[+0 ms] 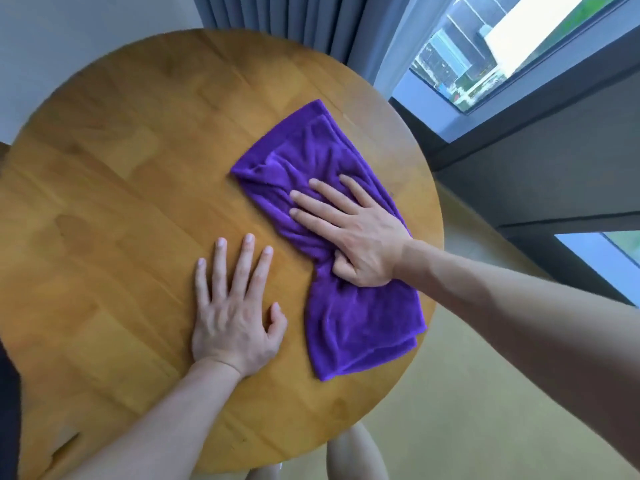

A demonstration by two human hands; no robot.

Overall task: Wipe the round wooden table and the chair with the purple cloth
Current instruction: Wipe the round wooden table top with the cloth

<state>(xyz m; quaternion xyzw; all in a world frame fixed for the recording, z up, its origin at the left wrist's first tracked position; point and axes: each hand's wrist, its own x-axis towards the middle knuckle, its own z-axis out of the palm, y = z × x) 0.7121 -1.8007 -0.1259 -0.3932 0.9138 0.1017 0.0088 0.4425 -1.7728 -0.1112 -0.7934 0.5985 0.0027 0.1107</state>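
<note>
A left hand lies flat, fingers spread, on the bare wood of a round wooden table. Just beside it, the right hand presses a rumpled purple cloth with straight fingers. Beyond hang grey curtains and a window.

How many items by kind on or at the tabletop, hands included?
Round wooden table: 1
Purple cloth: 1
Hands: 2, left hand flat on the wood, right hand pressing the cloth
Total: 4
</note>
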